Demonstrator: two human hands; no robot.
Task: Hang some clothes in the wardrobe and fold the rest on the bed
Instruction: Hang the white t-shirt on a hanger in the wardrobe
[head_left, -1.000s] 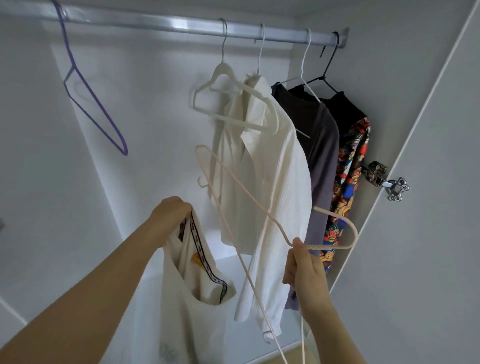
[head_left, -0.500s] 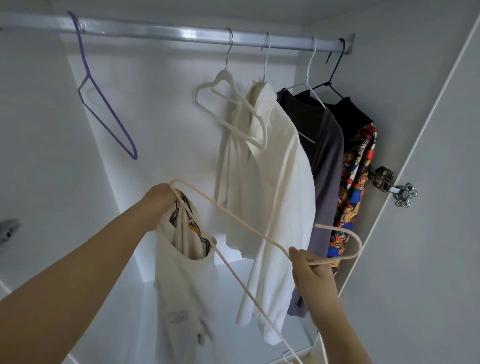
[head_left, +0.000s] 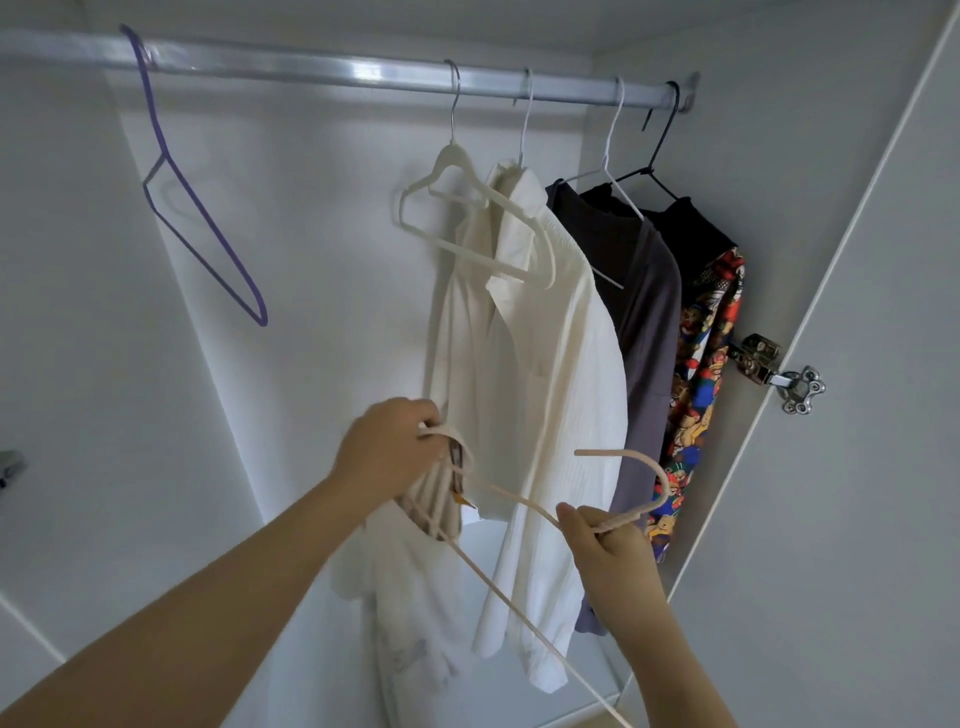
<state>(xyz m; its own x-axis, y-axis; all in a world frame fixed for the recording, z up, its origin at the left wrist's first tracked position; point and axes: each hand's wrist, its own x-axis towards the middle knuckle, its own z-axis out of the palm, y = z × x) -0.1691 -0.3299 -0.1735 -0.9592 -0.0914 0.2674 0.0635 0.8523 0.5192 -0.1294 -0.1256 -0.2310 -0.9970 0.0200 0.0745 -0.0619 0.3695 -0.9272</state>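
A person's two arms are showing, and nothing is being worn on either. The left forearm (head_left: 208, 613) is appearing as a long bare stretch, uncovered all the way to the wrist. The left hand (head_left: 387, 449) is showing its back and knuckles, slightly blurred. The right forearm (head_left: 670, 660) is appearing as a shorter bare stretch. The right hand (head_left: 605, 551) is showing its thumb and back. The fingernails are looking too blurred to describe.
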